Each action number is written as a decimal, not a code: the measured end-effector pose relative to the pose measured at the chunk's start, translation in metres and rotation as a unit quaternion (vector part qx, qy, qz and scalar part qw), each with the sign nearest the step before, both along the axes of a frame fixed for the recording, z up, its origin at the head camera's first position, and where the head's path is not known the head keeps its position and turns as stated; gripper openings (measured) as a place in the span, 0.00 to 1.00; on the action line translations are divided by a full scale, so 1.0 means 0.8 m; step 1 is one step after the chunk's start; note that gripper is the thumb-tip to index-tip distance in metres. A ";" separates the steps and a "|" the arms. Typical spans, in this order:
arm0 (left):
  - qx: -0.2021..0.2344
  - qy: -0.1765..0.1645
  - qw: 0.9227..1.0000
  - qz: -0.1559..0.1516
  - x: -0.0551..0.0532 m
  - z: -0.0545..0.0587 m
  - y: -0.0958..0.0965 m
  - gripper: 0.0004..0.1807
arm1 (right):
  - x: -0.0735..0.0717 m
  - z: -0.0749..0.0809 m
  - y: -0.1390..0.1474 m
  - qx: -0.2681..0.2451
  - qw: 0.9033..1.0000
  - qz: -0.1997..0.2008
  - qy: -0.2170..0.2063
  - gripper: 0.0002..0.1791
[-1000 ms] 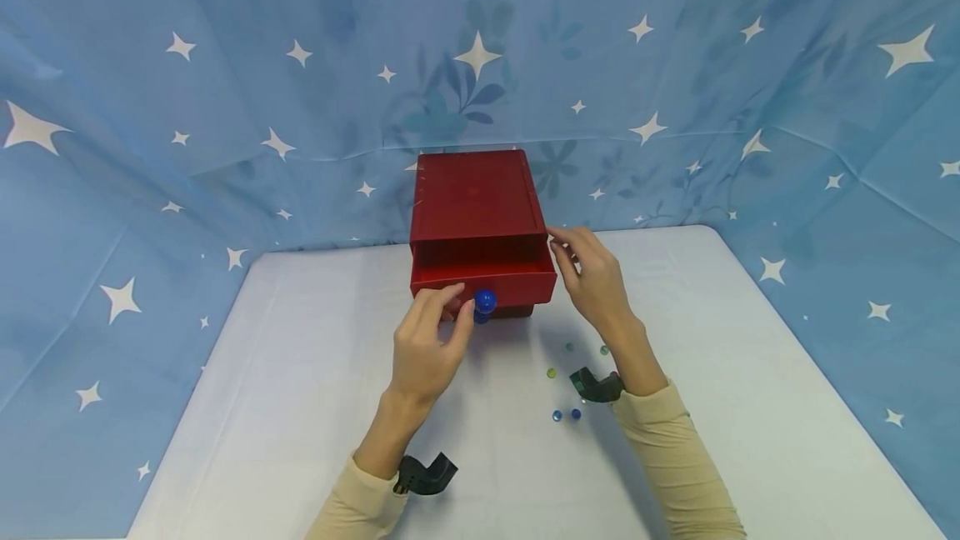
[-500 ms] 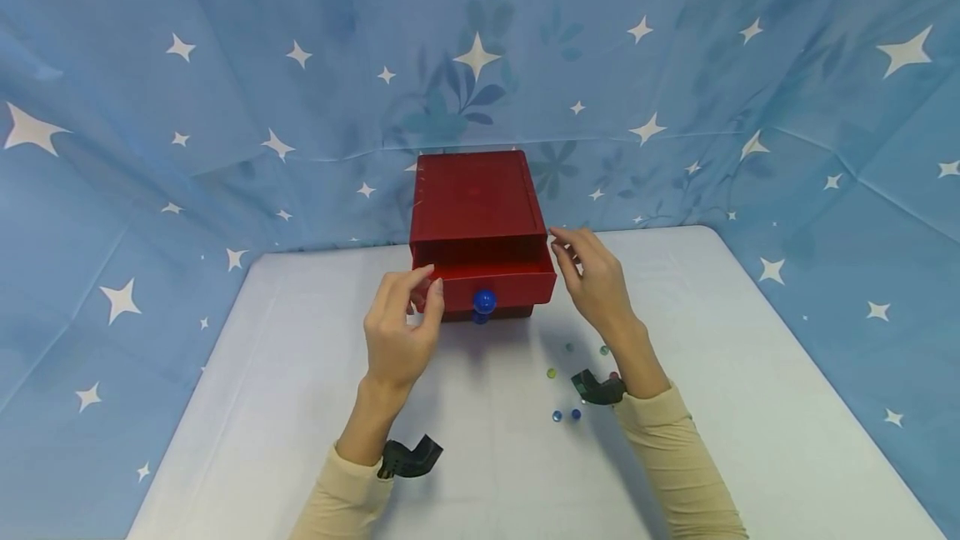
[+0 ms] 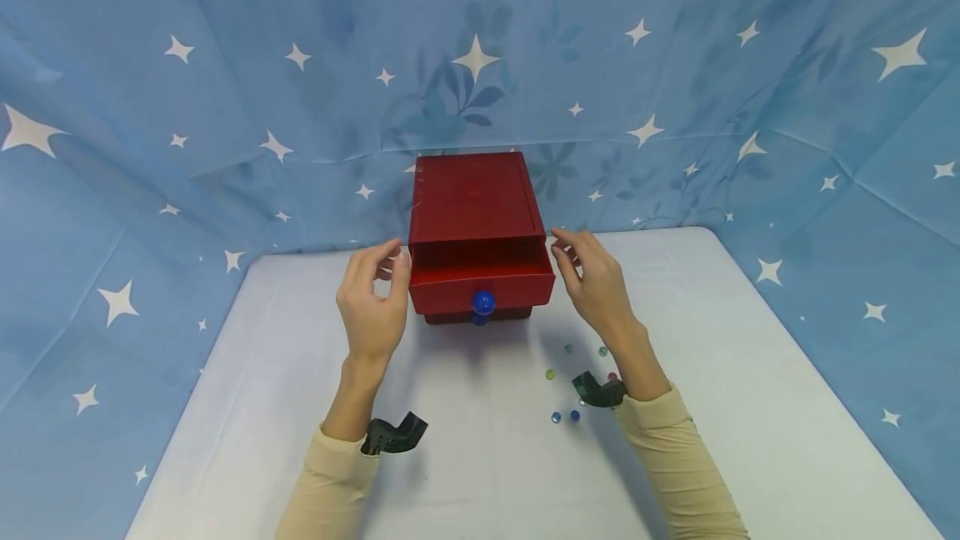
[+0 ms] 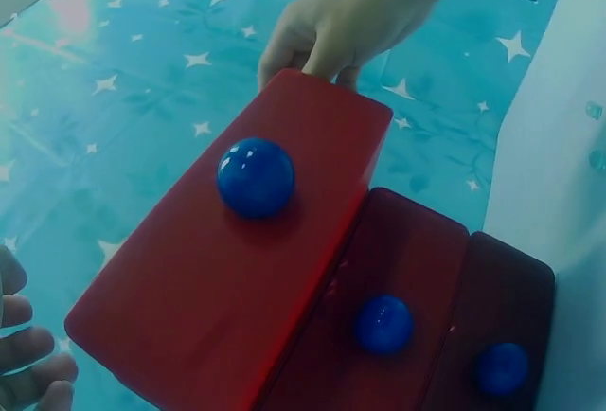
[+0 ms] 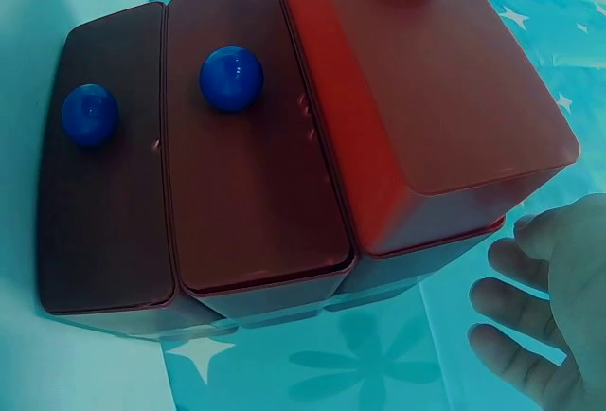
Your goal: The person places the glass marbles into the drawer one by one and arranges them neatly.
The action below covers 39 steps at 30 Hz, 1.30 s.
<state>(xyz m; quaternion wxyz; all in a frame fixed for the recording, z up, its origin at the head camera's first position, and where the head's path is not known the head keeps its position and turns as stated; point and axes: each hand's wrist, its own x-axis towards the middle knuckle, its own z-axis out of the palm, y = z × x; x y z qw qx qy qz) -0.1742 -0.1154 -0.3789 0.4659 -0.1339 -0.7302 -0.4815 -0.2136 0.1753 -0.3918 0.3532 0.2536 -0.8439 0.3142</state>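
Observation:
A red drawer cabinet (image 3: pixel 476 194) stands at the back of the table, its top drawer (image 3: pixel 517 288) pulled partway out. On that drawer's front is a round blue knob (image 3: pixel 483 302). Two lower drawers, each with a blue knob (image 4: pixel 383 324), sit pushed in. My left hand (image 3: pixel 372 302) hovers at the cabinet's left front corner, fingers loosely bent around nothing. Close to the right front edge is my right hand (image 3: pixel 592 282), also holding nothing. Whether its fingertips touch the cabinet, I cannot tell. What shows of the drawer's inside holds nothing visible.
On the white table (image 3: pixel 262 373) several small round glass pieces lie front right, among them a green one (image 3: pixel 551 374) and a dark blue one (image 3: pixel 575 416). The right wrist partly covers a red one (image 3: pixel 612 376). A blue starry cloth (image 3: pixel 315 90) hangs behind.
My left hand has left the top drawer's knob and moved left and back to the cabinet's left corner. The drawer stays pulled out. My right hand has barely moved.

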 end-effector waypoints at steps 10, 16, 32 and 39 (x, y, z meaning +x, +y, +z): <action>0.036 -0.098 0.994 -0.023 0.008 0.031 0.007 0.11 | 0.002 -0.004 0.000 -0.002 1.000 0.003 -0.002 0.17; 0.025 -0.142 0.989 -0.043 -0.016 0.008 -0.007 0.13 | 0.005 -0.005 0.001 0.001 1.000 0.001 -0.004 0.18; -0.042 -0.122 0.990 -0.058 -0.042 -0.015 -0.020 0.12 | 0.009 -0.013 0.005 0.000 1.000 0.000 0.002 0.18; -0.084 -0.064 0.994 -0.035 -0.050 -0.023 -0.022 0.11 | 0.013 -0.013 0.007 0.001 1.000 0.003 0.006 0.18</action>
